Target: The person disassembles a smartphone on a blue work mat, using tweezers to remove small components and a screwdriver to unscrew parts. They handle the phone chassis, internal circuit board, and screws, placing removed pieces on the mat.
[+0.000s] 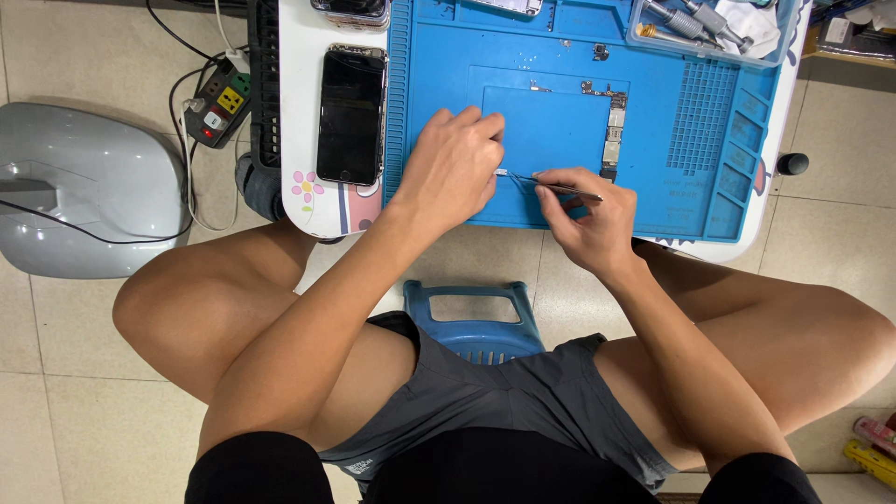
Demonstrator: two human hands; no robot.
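A small white table (317, 210) with a flower picture near its front corner carries a blue work mat (579, 103) over most of its top. A dark phone (351, 116) lies face up on the bare white strip left of the mat (another one sits just behind it). On the mat lie a narrow circuit board (612, 140) and a clear tray (714, 33) of tools.

Left hand (451, 168) curled, fingertips pinched; right hand (583, 219) in pinching grip.
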